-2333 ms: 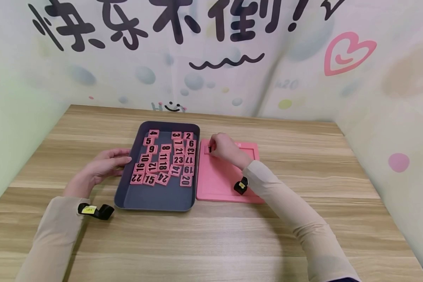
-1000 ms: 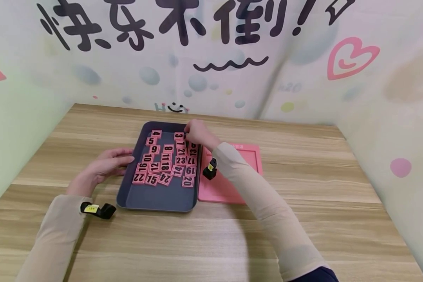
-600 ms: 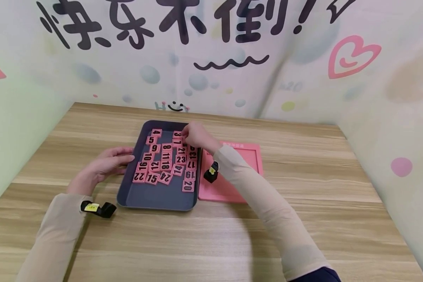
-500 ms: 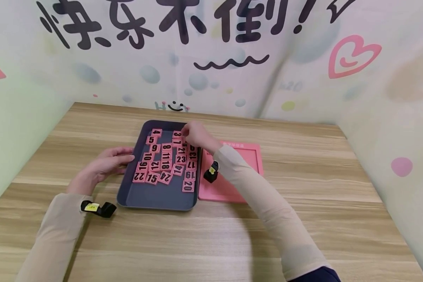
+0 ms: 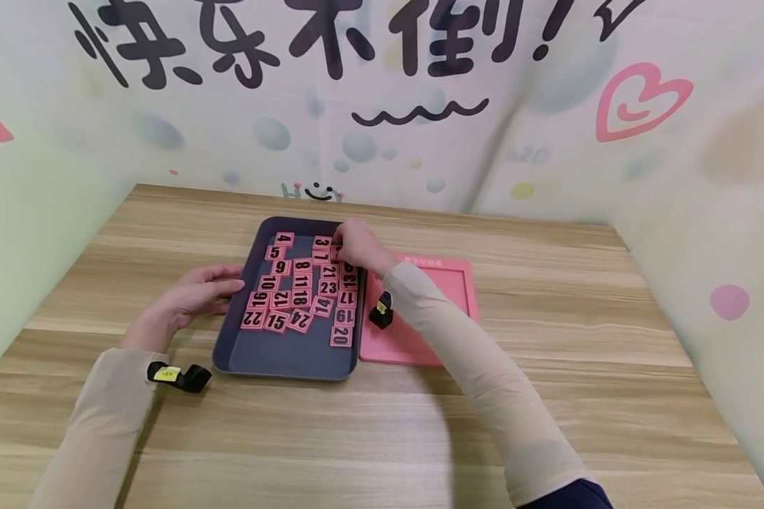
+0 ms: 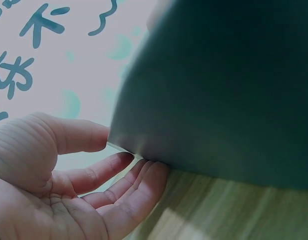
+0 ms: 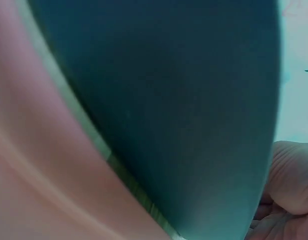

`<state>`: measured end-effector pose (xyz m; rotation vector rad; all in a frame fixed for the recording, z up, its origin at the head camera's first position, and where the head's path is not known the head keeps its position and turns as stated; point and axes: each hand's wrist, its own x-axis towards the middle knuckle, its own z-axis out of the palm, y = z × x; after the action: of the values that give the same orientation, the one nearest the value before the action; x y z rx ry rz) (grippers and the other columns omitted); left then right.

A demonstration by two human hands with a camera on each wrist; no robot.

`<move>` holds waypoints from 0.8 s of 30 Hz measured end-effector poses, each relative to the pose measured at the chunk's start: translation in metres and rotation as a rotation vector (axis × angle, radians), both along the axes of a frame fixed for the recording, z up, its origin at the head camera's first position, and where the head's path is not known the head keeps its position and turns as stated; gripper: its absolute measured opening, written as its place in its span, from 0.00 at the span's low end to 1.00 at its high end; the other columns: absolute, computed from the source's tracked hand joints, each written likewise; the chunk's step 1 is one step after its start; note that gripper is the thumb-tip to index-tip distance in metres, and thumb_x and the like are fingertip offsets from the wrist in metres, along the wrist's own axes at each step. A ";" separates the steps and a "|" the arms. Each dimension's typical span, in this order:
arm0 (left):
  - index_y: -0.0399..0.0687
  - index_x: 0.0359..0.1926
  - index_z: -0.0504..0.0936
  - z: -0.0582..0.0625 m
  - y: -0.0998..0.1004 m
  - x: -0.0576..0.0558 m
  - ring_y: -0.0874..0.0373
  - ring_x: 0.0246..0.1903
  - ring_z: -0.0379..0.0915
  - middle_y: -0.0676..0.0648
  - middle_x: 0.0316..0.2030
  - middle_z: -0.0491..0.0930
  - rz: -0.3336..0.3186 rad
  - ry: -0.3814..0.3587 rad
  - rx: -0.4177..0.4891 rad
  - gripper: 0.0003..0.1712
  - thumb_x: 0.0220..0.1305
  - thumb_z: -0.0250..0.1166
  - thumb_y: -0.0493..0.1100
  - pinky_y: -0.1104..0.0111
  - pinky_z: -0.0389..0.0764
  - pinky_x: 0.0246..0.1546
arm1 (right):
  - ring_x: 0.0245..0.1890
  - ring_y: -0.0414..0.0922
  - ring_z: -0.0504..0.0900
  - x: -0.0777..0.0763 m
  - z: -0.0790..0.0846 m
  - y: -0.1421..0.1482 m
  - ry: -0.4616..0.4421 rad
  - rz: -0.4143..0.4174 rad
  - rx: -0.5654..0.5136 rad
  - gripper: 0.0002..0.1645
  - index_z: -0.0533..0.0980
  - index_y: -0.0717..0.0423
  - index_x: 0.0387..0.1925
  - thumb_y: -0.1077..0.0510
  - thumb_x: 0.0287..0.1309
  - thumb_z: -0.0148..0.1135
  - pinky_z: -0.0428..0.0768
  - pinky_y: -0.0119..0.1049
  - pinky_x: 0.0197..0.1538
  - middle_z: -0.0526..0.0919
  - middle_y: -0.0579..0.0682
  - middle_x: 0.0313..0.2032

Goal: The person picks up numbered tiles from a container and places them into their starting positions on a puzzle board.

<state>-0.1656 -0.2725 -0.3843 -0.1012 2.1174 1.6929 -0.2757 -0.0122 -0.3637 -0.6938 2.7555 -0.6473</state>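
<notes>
A dark grey tray [image 5: 286,357] holds several pink number tiles [image 5: 302,281], loosely lined up in columns. At its left side my left hand [image 5: 194,297] grips the edge; in the left wrist view the thumb lies on the tray's wall and the other fingers reach its bottom edge. My right hand [image 5: 361,244] is over the tray's far right corner, its fingertips pinching a number tile [image 5: 336,252] that they mostly cover. The right wrist view has mainly the tray's outer wall [image 7: 193,125], with the fingertips hidden.
A pink frame board [image 5: 391,336] lies against the tray's right side, partly under my right forearm. Both stand on a wood-grain table [image 5: 331,445]. A printed backdrop [image 5: 420,155] rises behind the table.
My right hand has moved left from the pink board to the tray, then shifted slightly within its far right corner. Tiles 17, 19 and 20 have slid toward me. My left hand stays put.
</notes>
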 end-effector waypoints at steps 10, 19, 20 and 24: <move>0.27 0.67 0.53 0.000 0.001 -0.001 0.67 0.37 0.74 0.50 0.44 0.74 -0.002 -0.001 -0.014 0.33 0.70 0.54 0.42 0.70 0.78 0.40 | 0.14 0.38 0.62 0.002 -0.002 0.001 0.021 0.028 0.050 0.21 0.63 0.54 0.13 0.65 0.56 0.59 0.63 0.28 0.20 0.61 0.45 0.12; 0.27 0.67 0.53 -0.002 0.000 0.000 0.67 0.38 0.74 0.46 0.47 0.72 -0.001 0.002 -0.007 0.33 0.70 0.53 0.41 0.70 0.79 0.40 | 0.17 0.39 0.62 0.002 -0.004 -0.002 0.024 0.038 0.064 0.16 0.66 0.56 0.16 0.64 0.54 0.62 0.63 0.29 0.21 0.60 0.45 0.15; 0.27 0.67 0.52 -0.001 0.000 0.000 0.67 0.38 0.74 0.46 0.47 0.72 0.000 0.002 -0.005 0.33 0.70 0.53 0.41 0.70 0.79 0.41 | 0.18 0.39 0.64 0.002 -0.004 -0.002 0.023 0.037 0.064 0.14 0.68 0.57 0.18 0.63 0.53 0.63 0.65 0.29 0.22 0.63 0.45 0.16; 0.26 0.67 0.52 0.001 0.001 0.001 0.67 0.37 0.74 0.48 0.46 0.72 0.001 0.001 -0.001 0.33 0.70 0.53 0.41 0.70 0.78 0.40 | 0.23 0.40 0.72 0.002 -0.003 -0.002 0.026 0.032 0.039 0.09 0.76 0.62 0.30 0.60 0.52 0.67 0.71 0.29 0.26 0.75 0.49 0.25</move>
<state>-0.1646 -0.2716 -0.3837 -0.1016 2.1196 1.6933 -0.2734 -0.0137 -0.3664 -0.7418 2.7671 -0.5802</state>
